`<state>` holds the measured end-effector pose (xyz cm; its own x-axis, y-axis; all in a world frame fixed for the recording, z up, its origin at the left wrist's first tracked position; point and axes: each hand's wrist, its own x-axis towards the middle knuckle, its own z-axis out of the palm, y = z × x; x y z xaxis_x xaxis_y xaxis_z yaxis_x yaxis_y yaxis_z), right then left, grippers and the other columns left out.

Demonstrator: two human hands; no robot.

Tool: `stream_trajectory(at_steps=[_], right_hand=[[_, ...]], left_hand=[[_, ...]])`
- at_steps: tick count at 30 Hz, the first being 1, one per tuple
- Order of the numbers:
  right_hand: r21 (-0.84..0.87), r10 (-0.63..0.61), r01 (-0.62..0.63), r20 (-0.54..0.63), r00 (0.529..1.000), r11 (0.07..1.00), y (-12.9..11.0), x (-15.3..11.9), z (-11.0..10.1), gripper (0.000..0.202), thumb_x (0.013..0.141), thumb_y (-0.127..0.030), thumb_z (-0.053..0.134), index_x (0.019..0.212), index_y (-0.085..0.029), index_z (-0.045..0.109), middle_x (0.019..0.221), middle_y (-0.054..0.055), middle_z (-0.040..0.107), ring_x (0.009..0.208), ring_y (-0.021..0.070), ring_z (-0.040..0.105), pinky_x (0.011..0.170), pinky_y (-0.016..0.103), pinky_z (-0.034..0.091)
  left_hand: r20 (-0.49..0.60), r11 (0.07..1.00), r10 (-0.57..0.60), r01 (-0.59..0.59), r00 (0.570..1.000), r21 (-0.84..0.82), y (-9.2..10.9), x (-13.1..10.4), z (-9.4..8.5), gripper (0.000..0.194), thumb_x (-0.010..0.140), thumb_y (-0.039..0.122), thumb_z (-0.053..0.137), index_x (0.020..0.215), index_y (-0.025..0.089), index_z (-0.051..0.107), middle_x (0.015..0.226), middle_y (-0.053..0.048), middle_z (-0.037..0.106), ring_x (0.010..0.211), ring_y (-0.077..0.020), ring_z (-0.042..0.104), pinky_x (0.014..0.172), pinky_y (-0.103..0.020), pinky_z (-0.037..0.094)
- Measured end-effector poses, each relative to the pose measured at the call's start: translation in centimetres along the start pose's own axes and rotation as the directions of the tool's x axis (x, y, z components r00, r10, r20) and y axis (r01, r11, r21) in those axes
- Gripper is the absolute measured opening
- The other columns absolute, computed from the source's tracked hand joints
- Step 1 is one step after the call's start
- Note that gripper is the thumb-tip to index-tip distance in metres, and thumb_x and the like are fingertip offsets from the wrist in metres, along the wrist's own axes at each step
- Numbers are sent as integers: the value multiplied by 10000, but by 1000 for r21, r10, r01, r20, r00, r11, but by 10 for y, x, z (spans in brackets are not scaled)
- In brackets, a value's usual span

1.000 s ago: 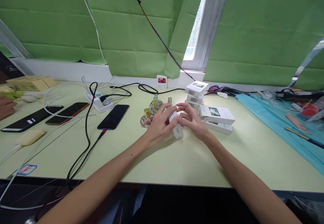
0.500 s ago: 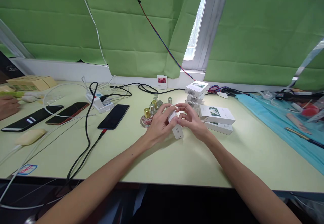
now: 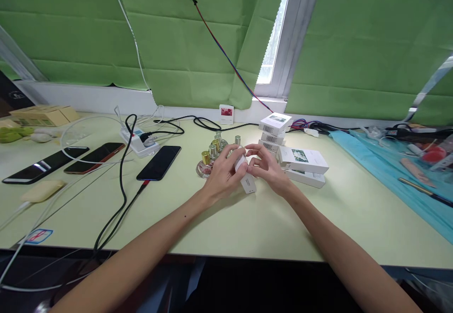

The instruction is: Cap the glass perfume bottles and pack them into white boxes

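Observation:
A small white box (image 3: 248, 184) is tilted between my hands above the pale table (image 3: 276, 228). My left hand (image 3: 224, 171) is closed round its upper part. The fingers of my right hand (image 3: 265, 166) are bent and pinch at the box's top end. Just behind my left hand are several small bottles with gold and silver caps (image 3: 213, 150), partly hidden by it. White boxes with a green picture (image 3: 305, 160) lie stacked beside my right hand, and a taller stack (image 3: 274, 123) rises behind them.
To the left are a black phone (image 3: 159, 163) on a cable, two more phones (image 3: 95, 158), a white power strip (image 3: 140, 145) and loose cables. A small white card (image 3: 226, 114) leans at the back wall. Blue plastic sheeting (image 3: 375, 162) covers the right side.
Another person's hand at the far left edge has left the view. My hands and the white box have hardly moved.

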<state>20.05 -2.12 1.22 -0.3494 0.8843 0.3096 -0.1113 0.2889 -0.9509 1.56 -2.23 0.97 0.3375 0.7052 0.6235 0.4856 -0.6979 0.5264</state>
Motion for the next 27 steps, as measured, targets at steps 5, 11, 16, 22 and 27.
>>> stream_trajectory(at_steps=[5, 11, 16, 22, 27], right_hand=[[-13, 7, -8, -3, 1000, 1000, 0, 0, 0, 548, 768, -446, 800, 1219, -303, 522, 1164, 33, 489, 735, 104, 503, 720, 302, 515], [-20, -13, 13, 1, 1000, 1000, 2, 1, -1, 533, 775, -424, 791, 1219, -297, 524, 1156, 30, 481, 717, 96, 488, 713, 298, 503], [-11, -13, 13, 12, 1000, 1000, 1, 0, -2, 552, 765, -422, 798, 1225, -300, 520, 1154, 28, 479, 753, 109, 492, 730, 297, 500], [-14, -17, 17, 18, 1000, 1000, -1, -1, -2, 556, 767, -386, 803, 1243, -306, 526, 1158, 22, 477, 794, 118, 504, 774, 300, 491], [-27, -27, 28, 15, 1000, 999, 0, 0, -3, 569, 760, -412, 810, 1243, -307, 530, 1151, 23, 473, 782, 117, 497, 774, 304, 493]], left_hand=[[14, 1000, 16, -16, 1000, -11, -1, 0, 0, 341, 1019, 400, 425, 1250, 242, 619, 1297, -84, 554, 1055, -196, 621, 814, -316, 568], [11, 1000, 6, -6, 1000, -18, 0, 0, 1, 368, 1017, 415, 443, 1280, 227, 620, 1367, -94, 553, 1162, -219, 611, 897, -348, 574], [28, 1000, 5, -4, 1000, -20, 4, 1, 0, 369, 1027, 420, 443, 1287, 224, 618, 1394, -94, 552, 1257, -234, 576, 947, -359, 567], [41, 1000, 14, -13, 999, -16, 10, 2, -1, 371, 1040, 418, 424, 1300, 235, 616, 1397, -86, 574, 1265, -235, 578, 921, -346, 578], [39, 999, 19, -18, 999, -32, 11, 2, -1, 373, 1044, 420, 430, 1329, 242, 592, 1412, -78, 580, 1270, -233, 578, 933, -347, 572]])
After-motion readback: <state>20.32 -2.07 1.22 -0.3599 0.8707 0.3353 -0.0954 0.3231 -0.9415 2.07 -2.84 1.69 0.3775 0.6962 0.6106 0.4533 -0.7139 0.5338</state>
